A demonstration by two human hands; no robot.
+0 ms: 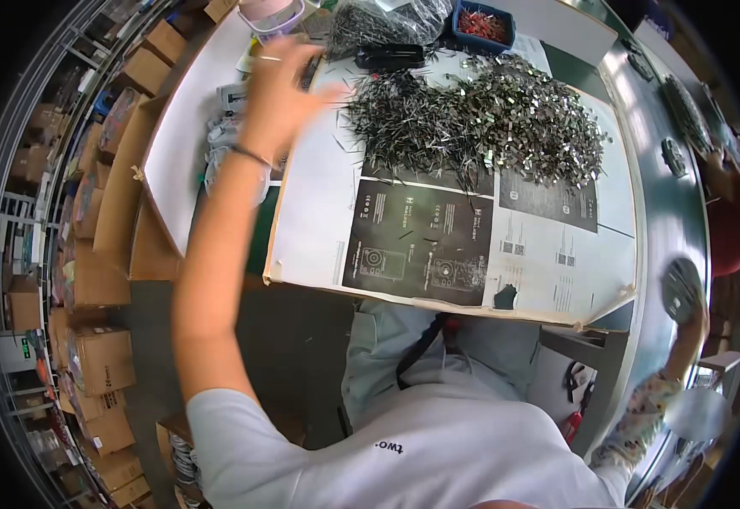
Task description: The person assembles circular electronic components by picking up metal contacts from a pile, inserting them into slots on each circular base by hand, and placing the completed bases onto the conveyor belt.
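Observation:
My left hand [281, 89] is raised over the left part of the work surface, blurred, with its thumb stretched out, fingers apart and nothing visible in it. Just right of it, a pile of thin dark metal pins [408, 127] merges with a heap of small shiny metal pieces [540, 119]. Both lie on a printed cardboard sheet [438, 237]. Far to the right, my right hand [699, 321] is closed on the edge of a round dark disc-shaped part [681, 290], above the green conveyor. Its fingers are partly hidden.
A blue bin of red pieces [482, 27], a plastic bag [383, 30], a black tray [390, 57] and a pink bucket [272, 15] line the back. Clear plastic parts [224, 136] lie at left. The conveyor [660, 212] carries dark parts; another person [726, 220] is beyond it.

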